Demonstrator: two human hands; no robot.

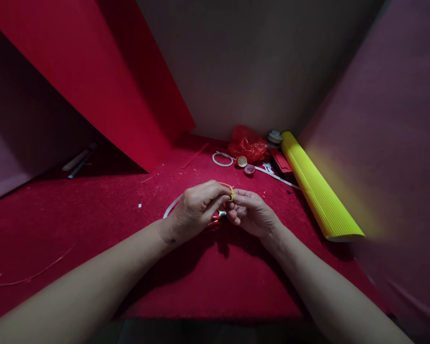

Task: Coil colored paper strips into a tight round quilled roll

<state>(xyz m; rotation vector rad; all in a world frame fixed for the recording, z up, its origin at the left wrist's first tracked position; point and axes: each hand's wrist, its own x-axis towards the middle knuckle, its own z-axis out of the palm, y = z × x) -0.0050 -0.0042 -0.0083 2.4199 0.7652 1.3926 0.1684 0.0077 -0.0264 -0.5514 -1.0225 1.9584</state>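
our left hand (197, 208) and right hand (252, 212) pinched a yellow cord (231, 189) between fingertips at mid-mat; the red mat (93, 229) lay open leftward, a yellow roll (317, 188) edging the right.

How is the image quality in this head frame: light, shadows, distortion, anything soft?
Head view: dim overall, with light falling mainly on the yellow corrugated roll, whose glow tints the wall beside it; the left hand and right hand throw dark shadows onto the red felt mat; wide-angle bending stretches the forearms and edges; the lower right corner is smeared; the yellow strand between the fingertips is small but readable.
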